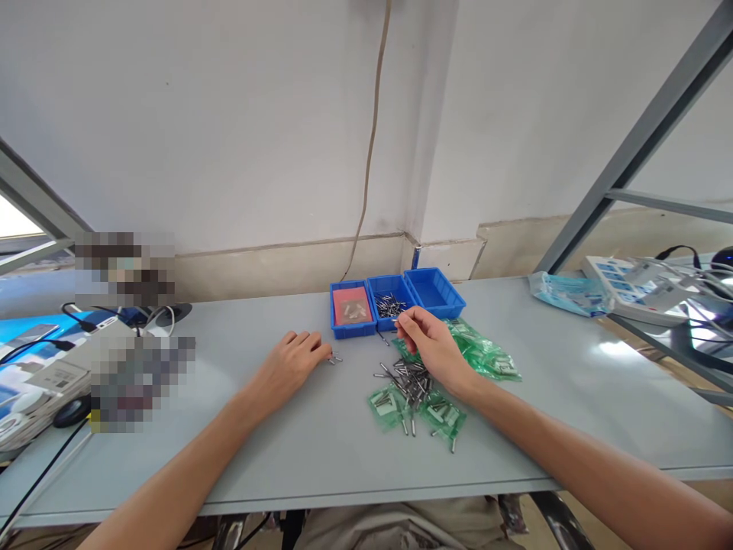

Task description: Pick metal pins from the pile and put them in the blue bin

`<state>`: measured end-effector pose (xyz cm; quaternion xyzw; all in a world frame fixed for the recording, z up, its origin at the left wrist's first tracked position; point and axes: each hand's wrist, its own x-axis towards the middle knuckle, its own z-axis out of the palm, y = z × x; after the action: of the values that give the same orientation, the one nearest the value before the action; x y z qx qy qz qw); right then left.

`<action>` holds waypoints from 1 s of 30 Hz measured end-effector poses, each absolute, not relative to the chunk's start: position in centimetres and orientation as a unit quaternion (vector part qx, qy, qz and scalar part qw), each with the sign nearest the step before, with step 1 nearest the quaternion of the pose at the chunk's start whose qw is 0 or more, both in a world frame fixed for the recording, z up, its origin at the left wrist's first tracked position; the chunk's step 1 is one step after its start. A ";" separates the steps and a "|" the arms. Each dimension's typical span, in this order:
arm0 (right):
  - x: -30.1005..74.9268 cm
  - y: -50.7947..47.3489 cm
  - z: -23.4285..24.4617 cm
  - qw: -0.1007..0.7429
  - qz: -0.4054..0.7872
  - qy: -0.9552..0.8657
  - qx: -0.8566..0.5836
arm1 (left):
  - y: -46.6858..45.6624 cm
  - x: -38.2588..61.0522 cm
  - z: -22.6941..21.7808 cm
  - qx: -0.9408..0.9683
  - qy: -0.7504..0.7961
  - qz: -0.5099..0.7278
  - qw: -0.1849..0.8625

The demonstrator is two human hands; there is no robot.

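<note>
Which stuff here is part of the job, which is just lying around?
Likely in use:
- metal pins
- blue bins
- green bags

Probably just lying around:
- power strip at right
- light-blue packet beside it
- wall cable

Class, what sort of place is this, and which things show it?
Probably a workshop or small-parts packing area: three blue bins stand in a row behind a pile of metal pins and green plastic bags.
</note>
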<state>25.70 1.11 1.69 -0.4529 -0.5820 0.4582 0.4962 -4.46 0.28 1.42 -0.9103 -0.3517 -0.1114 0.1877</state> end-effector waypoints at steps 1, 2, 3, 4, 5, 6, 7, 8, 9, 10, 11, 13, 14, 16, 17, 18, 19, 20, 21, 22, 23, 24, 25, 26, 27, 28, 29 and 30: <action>25.7 1.1 1.7 0.496 0.458 -0.582 -0.453 | 0.3 -4.4 1.4 -0.911 -0.352 -0.107 0.185; 25.7 1.1 1.7 0.495 0.459 -0.582 -0.453 | 0.3 -4.3 1.3 -0.912 -0.353 -0.102 0.181; 25.7 1.1 1.7 0.494 0.461 -0.581 -0.454 | 0.3 -4.3 1.3 -0.913 -0.354 -0.097 0.176; 25.7 1.0 1.7 0.494 0.463 -0.579 -0.453 | 0.3 -4.2 1.3 -0.915 -0.356 -0.094 0.168; 25.7 1.0 1.7 0.495 0.465 -0.578 -0.452 | 0.2 -4.2 1.3 -0.916 -0.358 -0.094 0.157; 25.7 1.0 1.7 0.495 0.466 -0.578 -0.452 | 0.2 -4.1 1.3 -0.916 -0.360 -0.098 0.144; 25.6 1.0 1.7 0.495 0.465 -0.578 -0.451 | 0.2 -4.1 1.3 -0.917 -0.363 -0.102 0.130; 25.6 1.0 1.7 0.495 0.465 -0.579 -0.451 | 0.2 -4.0 1.2 -0.917 -0.365 -0.106 0.119; 25.6 1.0 1.7 0.494 0.465 -0.579 -0.451 | 0.2 -4.0 1.2 -0.917 -0.367 -0.108 0.112; 25.6 1.0 1.7 0.494 0.465 -0.580 -0.452 | 0.2 -4.0 1.1 -0.916 -0.370 -0.107 0.109; 25.6 1.0 1.7 0.493 0.465 -0.580 -0.452 | 0.2 -4.0 1.0 -0.916 -0.372 -0.106 0.108; 25.6 1.0 1.7 0.490 0.464 -0.582 -0.453 | 0.3 -4.0 0.8 -0.915 -0.376 -0.103 0.107; 25.6 1.0 1.7 0.488 0.463 -0.584 -0.454 | 0.3 -4.0 0.7 -0.914 -0.379 -0.104 0.103; 25.7 1.0 1.6 0.484 0.461 -0.587 -0.457 | 0.4 -4.1 0.5 -0.912 -0.385 -0.110 0.090; 25.7 1.0 1.6 0.483 0.459 -0.588 -0.458 | 0.4 -4.1 0.4 -0.911 -0.388 -0.113 0.085; 25.7 1.0 1.5 0.484 0.459 -0.589 -0.457 | 0.4 -4.0 0.4 -0.909 -0.391 -0.116 0.081; 25.7 1.0 1.5 0.485 0.460 -0.589 -0.454 | 0.4 -4.0 0.4 -0.908 -0.394 -0.118 0.077; 25.7 1.0 1.5 0.487 0.462 -0.588 -0.451 | 0.5 -4.0 0.4 -0.907 -0.397 -0.121 0.075; 25.7 1.1 1.5 0.489 0.465 -0.587 -0.447 | 0.5 -4.0 0.4 -0.905 -0.400 -0.125 0.073; 25.7 1.1 1.5 0.491 0.469 -0.585 -0.444 | 0.5 -4.0 0.4 -0.904 -0.402 -0.129 0.069; 25.7 1.1 1.5 0.492 0.473 -0.583 -0.442 | 0.5 -4.0 0.4 -0.903 -0.403 -0.134 0.064; 25.7 1.1 1.5 0.493 0.474 -0.581 -0.441 | 0.5 -4.0 0.4 -0.902 -0.404 -0.141 0.058; 25.7 1.2 1.5 0.492 0.475 -0.581 -0.441 | 0.5 -3.9 0.4 -0.901 -0.404 -0.147 0.052; 25.7 1.2 1.5 0.490 0.476 -0.582 -0.441 | 0.5 -3.9 0.3 -0.901 -0.405 -0.151 0.046; 25.7 1.2 1.5 0.490 0.476 -0.583 -0.440 | 0.5 -3.9 0.3 -0.900 -0.406 -0.154 0.042; 25.7 1.2 1.5 0.490 0.477 -0.584 -0.437 | 0.5 -3.9 0.2 -0.899 -0.407 -0.156 0.041; 25.7 1.2 1.5 0.490 0.479 -0.585 -0.434 | 0.6 -4.0 0.2 -0.899 -0.407 -0.157 0.040; 25.8 1.2 1.5 0.491 0.483 -0.584 -0.429 | 0.6 -4.0 0.2 -0.899 -0.408 -0.158 0.040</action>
<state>25.75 1.24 1.48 -0.4294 -0.5844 0.4826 0.4911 -3.96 0.59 0.16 -0.8985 -0.4075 -0.1578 0.0404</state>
